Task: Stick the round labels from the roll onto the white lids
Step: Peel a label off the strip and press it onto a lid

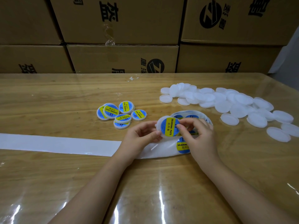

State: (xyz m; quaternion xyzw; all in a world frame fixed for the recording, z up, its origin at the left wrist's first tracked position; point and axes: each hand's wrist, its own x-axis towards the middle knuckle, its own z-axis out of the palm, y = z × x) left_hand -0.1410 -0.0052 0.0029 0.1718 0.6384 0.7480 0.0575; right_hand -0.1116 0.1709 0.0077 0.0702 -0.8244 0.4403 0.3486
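My left hand [142, 135] holds a white lid [162, 125] by its left edge, tilted up toward me. A blue and yellow round label [169, 126] lies on the lid's face, and my right hand [197, 135] pinches the label's right edge with thumb and forefinger. Under my hands lies the label roll [191, 116], with another round label [182, 147] still on its white backing strip [56, 144], which runs off to the left. Several labelled lids [121, 113] sit in a small heap left of my hands. A large pile of plain white lids [226, 102] spreads to the right.
The wooden table [48, 102] is covered by a clear glossy plastic sheet. Stacked brown cardboard boxes [123, 59] form a wall along its far edge. A small scrap of white paper [132, 78] lies near the boxes.
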